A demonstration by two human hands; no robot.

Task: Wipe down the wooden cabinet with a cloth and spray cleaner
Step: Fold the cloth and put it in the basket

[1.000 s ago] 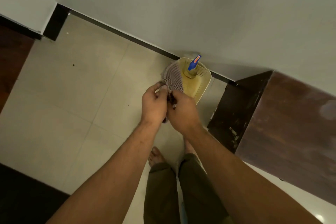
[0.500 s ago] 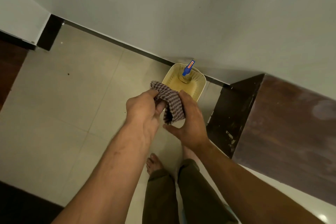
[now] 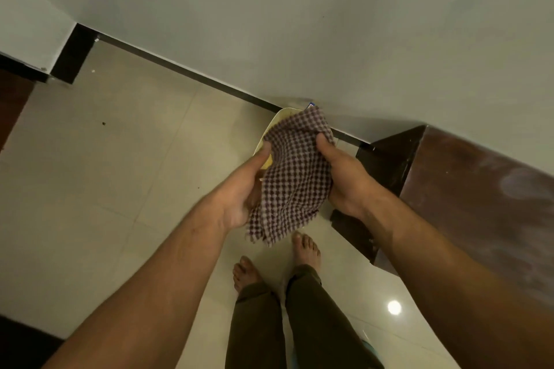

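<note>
Checked purple cloth (image 3: 295,177) is spread between both hands, left hand (image 3: 244,189) and right hand (image 3: 344,180) each pinching an edge. It hides most of a yellow basket (image 3: 274,126) on the floor; contents unclear. Wooden cabinet (image 3: 467,189) stands right.
</note>
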